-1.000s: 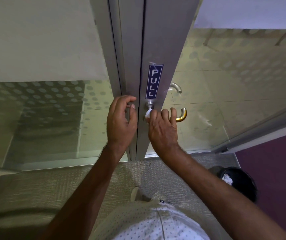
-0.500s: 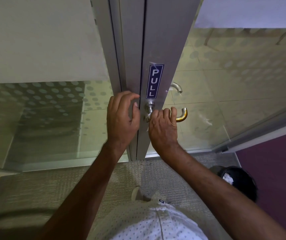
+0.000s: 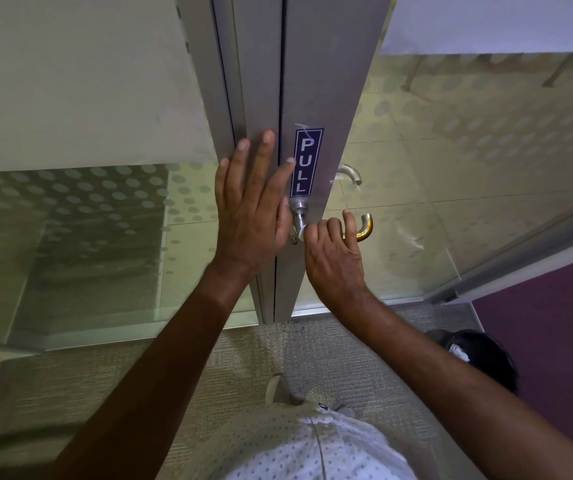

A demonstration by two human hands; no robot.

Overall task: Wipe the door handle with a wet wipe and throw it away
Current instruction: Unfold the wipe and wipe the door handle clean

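Centre of frame: the left hand (image 3: 250,216) lies spread, fingers flat against the metal door frame (image 3: 261,98), while the right hand (image 3: 333,258) is curled around the door handle (image 3: 364,228), pinching a wet wipe (image 3: 301,231) of which only a white sliver shows at the handle's neck. The wipe looks thin, limp and damp, likely best bunched in the fingertips. Just above, a blue label (image 3: 306,162) reads "PULL"; a dark bin (image 3: 482,358) stands lower right.

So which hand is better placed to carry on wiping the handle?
The right hand: it is closed on the door handle with the white wipe showing at its fingers. The left hand lies open, flat against the door frame.
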